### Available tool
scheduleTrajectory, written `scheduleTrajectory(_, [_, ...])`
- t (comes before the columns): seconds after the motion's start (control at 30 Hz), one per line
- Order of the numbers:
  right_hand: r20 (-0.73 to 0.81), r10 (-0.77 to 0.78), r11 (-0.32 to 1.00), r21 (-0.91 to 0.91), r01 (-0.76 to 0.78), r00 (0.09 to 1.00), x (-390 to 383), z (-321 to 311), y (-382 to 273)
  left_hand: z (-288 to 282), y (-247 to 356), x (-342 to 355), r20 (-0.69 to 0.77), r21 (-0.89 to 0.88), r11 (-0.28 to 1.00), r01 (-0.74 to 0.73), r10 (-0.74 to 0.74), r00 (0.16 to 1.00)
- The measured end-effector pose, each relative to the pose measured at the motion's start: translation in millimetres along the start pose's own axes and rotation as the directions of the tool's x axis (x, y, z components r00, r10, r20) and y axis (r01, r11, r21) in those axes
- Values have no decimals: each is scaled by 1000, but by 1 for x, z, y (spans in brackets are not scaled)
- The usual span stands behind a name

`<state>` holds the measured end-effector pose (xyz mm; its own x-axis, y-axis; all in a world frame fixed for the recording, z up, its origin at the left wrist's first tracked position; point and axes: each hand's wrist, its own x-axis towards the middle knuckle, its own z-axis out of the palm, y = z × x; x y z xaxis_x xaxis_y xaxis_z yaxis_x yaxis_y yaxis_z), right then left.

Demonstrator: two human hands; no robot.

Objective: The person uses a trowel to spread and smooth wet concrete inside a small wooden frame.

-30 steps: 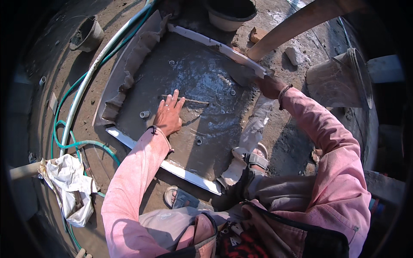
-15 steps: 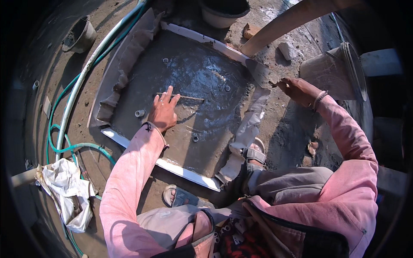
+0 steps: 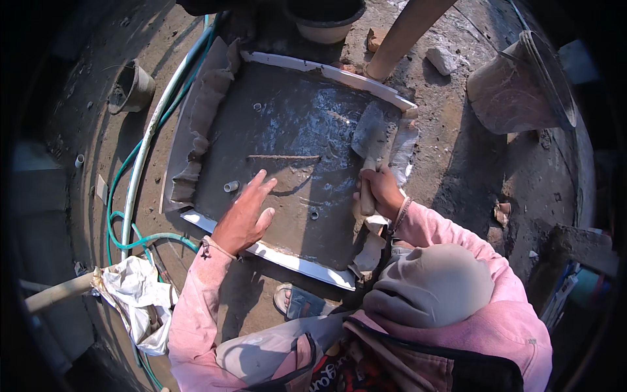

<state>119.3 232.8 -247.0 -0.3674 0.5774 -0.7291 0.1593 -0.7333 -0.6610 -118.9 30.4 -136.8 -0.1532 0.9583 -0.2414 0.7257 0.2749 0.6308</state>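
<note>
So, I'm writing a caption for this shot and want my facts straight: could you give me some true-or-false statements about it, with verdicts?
1. The right grip holds a trowel. True.
2. The left grip is closed around the thin stick. False: it is open and empty; the stick lies on the wet grey mix.
3. The trowel's blade is nearer the person than its handle. False: the handle is nearer.
4. A green hose lies left of the mix. True.
5. A white sack lies right of the mix. False: it lies to the left.
</note>
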Motion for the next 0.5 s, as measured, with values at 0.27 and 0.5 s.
scheduleTrajectory(0.27, [-3,-3,996,86,3,1000,51,-21,-1,-44,166,-92,431,201,973,-114,16,902])
scheduleTrajectory(0.5, [5,182,983,20,-182,983,7,-28,22,-21,149,-120,403,118,980,163,-197,894])
